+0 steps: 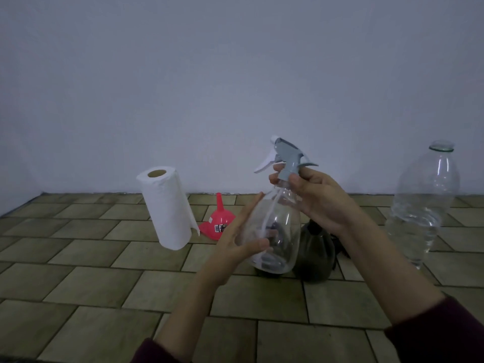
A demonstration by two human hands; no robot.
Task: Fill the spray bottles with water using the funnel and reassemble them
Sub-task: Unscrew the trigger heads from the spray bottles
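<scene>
Left of centre, on the tiled desk (78,284), I saw a paper towel roll (167,210) standing upright, with the red funnel (218,221) just beside it, wide mouth down. At mid-frame my left hand (235,244) cupped the belly of the clear spray bottle (275,237), fingers nearly straight against it, thumb across the front. My right hand (317,197) was clenched around the neck, pinching the grey collar under the trigger head (285,158). I judged the bottle empty: light, thin-walled, slick, best steadied low while the collar turned. Behind it stood a dark bottle (314,252). At far right stood a big water bottle (424,205), open-topped, probably heavy and soft-sided.
</scene>
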